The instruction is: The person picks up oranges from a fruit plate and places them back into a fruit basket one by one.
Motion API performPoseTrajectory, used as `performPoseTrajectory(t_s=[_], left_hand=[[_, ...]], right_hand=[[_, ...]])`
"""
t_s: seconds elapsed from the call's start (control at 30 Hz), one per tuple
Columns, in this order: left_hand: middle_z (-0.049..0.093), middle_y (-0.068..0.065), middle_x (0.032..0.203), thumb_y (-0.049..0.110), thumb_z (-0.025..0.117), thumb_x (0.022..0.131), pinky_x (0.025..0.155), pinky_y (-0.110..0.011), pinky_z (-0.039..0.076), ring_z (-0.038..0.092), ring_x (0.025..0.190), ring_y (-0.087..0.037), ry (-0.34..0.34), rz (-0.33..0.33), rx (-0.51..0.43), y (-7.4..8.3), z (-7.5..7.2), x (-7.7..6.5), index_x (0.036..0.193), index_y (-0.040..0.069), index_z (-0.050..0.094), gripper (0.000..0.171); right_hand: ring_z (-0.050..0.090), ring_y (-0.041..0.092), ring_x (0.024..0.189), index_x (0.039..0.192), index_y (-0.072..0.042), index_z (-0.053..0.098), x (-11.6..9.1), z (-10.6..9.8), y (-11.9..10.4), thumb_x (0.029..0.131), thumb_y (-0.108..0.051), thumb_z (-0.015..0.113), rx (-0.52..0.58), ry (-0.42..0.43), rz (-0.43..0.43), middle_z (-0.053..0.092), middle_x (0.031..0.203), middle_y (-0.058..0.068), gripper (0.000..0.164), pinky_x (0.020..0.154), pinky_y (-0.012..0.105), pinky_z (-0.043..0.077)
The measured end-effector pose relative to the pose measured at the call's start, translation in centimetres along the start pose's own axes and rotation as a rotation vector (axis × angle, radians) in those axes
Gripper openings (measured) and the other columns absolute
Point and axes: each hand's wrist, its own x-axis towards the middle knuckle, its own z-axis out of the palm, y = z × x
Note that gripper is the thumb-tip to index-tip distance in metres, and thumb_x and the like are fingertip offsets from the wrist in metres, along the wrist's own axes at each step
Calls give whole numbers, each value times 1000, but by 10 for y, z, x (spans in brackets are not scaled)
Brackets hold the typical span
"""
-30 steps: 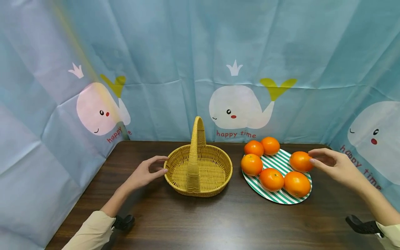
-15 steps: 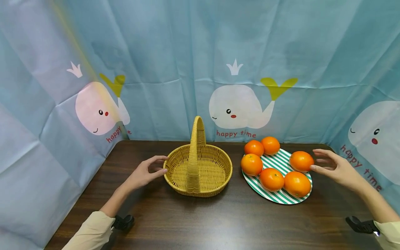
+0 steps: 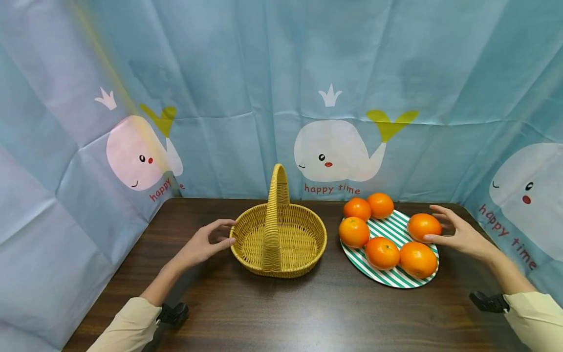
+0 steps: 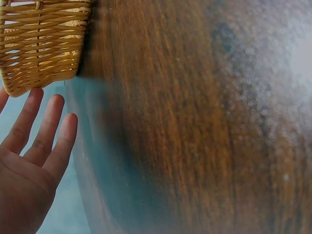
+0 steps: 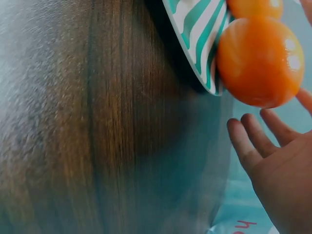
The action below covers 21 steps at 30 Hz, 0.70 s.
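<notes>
In the head view a yellow wicker basket [image 3: 303, 239] with a tall arched handle stands at mid-table. My left hand [image 3: 200, 244] is at its left rim, thumb and index tips touching or almost touching it. The left wrist view shows the other fingers [image 4: 48, 129] extended beside the woven wall. To the right, several oranges lie on a green-and-white striped plate [image 3: 391, 226]. My right hand [image 3: 462, 235] is spread at the right side of the rear-right orange [image 3: 423, 227], thumb in front, fingers behind; contact is unclear. In the right wrist view its fingers are extended below an orange [image 5: 261, 61].
The dark wooden table [image 3: 281, 318] reaches back to a light blue curtain [image 3: 228, 98] printed with whales, which also hangs along both sides. The front-right orange [image 3: 418, 259] sits close to the rear-right one. A black strap [image 3: 489, 302] is on my right wrist.
My right hand backed slightly away from the rear-right orange, then moved left again with thumb and fingers spread wider about it. The left hand, basket and oranges stay in place.
</notes>
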Motion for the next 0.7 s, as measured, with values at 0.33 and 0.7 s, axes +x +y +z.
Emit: performPoseTrajectory(t_s=[0.33,0.7], left_hand=[[60,-20,130,17,71,98,87,-40,55,65,109,-39,0,-11,-2,-1,0,1,142,4,54,49],[60,-20,131,17,71,99,85,-35,55,66,107,-38,-15,-22,-12,-4,-2,1,144,4,53,50]], right_hand=[[65,3,98,142,3,50,4,0,10,93,-9,76,77,28,-17,62,123,4,57,76,22,54],[59,-6,98,142,3,48,-4,-7,3,95,-7,74,111,106,7,54,124,-10,54,74,19,53]])
